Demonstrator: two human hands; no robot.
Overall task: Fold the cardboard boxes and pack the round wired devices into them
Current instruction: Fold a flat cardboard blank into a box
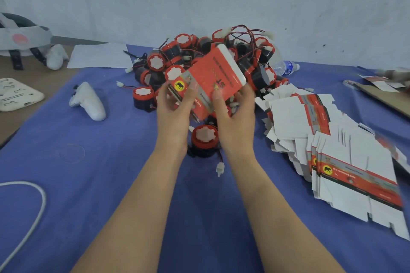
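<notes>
Both my hands hold a red and white cardboard box (pixel 213 75) above the middle of the table, tilted, its white end pointing away. My left hand (pixel 175 106) grips its near left end, thumb on the elephant logo. My right hand (pixel 235 111) grips the near right side. One round red and black wired device (pixel 205 139) sits on the blue cloth just below the hands, its white plug lying beside my right wrist. A pile of the same wired devices (pixel 199 57) lies behind the box. Flat unfolded boxes (pixel 332 150) are heaped at the right.
A white controller (pixel 88 102) lies left on the blue cloth (pixel 111 184). A headset (pixel 22 37) and a white power strip (pixel 17 93) sit far left, a white cable (pixel 33 206) near left. A water bottle (pixel 286 67) lies behind the pile. Cardboard (pixel 386 95) is far right.
</notes>
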